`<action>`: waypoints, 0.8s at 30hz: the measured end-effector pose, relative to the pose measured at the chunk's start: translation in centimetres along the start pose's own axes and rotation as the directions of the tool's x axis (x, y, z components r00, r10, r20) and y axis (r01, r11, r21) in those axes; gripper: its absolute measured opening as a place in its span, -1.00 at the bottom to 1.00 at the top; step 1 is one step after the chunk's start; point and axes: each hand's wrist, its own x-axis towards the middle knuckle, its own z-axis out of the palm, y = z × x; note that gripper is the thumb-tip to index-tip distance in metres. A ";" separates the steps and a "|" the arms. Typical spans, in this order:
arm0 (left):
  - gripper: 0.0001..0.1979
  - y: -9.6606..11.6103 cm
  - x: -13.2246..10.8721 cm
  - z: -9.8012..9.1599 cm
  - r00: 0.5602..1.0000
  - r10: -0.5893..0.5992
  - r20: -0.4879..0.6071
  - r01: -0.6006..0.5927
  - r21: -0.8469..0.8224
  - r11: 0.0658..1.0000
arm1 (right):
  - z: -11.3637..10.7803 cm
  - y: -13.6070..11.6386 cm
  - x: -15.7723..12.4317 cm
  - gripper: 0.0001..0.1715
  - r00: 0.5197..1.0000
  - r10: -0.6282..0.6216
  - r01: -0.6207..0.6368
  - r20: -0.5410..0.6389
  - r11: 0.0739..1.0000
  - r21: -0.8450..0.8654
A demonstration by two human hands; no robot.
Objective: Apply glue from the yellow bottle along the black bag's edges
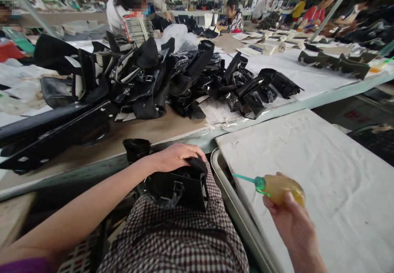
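On my lap, over a checked apron [172, 240], sits a black bag [181, 189] with a buckle at the front and clear plastic film around part of it. My left hand [177, 157] is closed over the bag's top edge, gripping the black material; some fingertips are hidden behind it. Off to the right, my right hand [291, 213] is wrapped round a squeeze bottle [283, 189] of yellowish liquid. Its green cap and thin green nozzle point left towards the bag, apart from it.
A heap of black bag pieces [154, 80] covers the workbench [172, 129] ahead. To the right, a white sheet-covered board [314, 174] rests over a pale bin [227, 195]. Olive pieces [335, 63] lie at the far right. Several people work beyond.
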 end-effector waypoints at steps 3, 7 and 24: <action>-0.80 -2.2 0.7 1.2 0.999 -0.018 0.044 0.020 -0.048 0.999 | -2.0 1.6 -0.6 -0.15 0.998 0.052 -0.045 0.041 0.985 -0.165; -0.84 -2.6 2.0 -0.1 0.990 -0.076 0.115 0.089 -0.104 0.991 | -1.9 2.6 -0.8 -0.21 0.995 0.060 -0.036 0.082 0.962 -0.271; -0.80 -0.4 13.1 3.8 0.902 0.156 0.403 -0.061 -0.239 0.969 | -4.4 0.4 -2.7 -0.41 0.956 -0.074 0.049 -0.284 0.994 -0.095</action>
